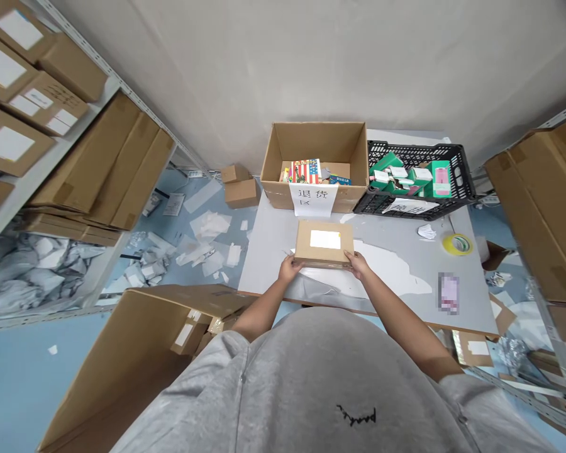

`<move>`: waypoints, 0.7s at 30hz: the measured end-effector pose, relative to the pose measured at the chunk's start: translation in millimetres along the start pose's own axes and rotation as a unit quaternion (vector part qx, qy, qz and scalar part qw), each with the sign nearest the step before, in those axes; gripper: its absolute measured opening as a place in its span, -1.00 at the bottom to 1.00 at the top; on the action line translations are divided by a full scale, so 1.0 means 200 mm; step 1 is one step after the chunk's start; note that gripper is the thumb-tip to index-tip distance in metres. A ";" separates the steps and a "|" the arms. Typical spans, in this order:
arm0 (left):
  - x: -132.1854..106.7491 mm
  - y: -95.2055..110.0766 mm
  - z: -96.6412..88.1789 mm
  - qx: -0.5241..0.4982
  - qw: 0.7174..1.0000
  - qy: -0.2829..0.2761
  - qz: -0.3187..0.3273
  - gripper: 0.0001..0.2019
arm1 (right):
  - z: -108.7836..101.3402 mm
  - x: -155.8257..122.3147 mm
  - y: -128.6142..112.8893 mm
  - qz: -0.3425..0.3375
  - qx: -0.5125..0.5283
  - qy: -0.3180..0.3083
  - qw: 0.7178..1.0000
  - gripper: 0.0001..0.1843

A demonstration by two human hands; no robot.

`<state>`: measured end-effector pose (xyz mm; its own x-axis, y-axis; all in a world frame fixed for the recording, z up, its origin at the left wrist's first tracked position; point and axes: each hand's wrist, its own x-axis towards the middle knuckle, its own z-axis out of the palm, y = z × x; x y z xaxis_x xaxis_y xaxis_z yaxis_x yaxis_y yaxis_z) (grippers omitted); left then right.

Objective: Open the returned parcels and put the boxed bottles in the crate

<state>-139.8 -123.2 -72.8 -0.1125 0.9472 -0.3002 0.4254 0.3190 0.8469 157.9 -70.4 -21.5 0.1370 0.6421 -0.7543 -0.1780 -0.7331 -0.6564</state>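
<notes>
A small brown cardboard box (305,240) with a white label (325,240) on its top is held near the front of the table (268,251). My left hand (290,268) grips its near left corner, and my right hand (356,264) grips the near right corner. Both hands have the fingers closed on the box, with some of them hidden under it. White paper sheets (396,272) lie on the tabletop beneath and to the right of the box.
Behind stand an open carton (268,170) holding books and a black crate (462,182) of green boxes. A yellow tape roll (457,244) and crumpled paper (427,231) lie at right. A large open carton (99,371) sits at lower left; shelves with boxes (9,143) flank the table.
</notes>
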 end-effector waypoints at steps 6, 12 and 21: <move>0.07 0.15 -0.04 -0.224 0.944 -0.108 -0.216 -0.66 | -0.07 0.03 0.07 -0.018 -0.029 -0.047 0.998 -0.54; 0.19 0.31 -0.01 -0.237 0.917 -0.095 -0.306 -0.30 | -0.08 0.06 0.04 0.027 -0.071 -0.032 0.997 -0.38; 0.15 0.27 0.09 -0.213 0.973 -0.032 -0.085 -0.15 | -0.15 0.09 0.06 -0.116 -0.085 -0.072 0.987 -0.03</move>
<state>-103.5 -77.6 -44.0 -0.0874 0.8796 -0.4676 -0.0074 0.4689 0.8832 187.9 -74.5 -44.3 0.0127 0.8134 -0.5816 0.0100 -0.5817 -0.8133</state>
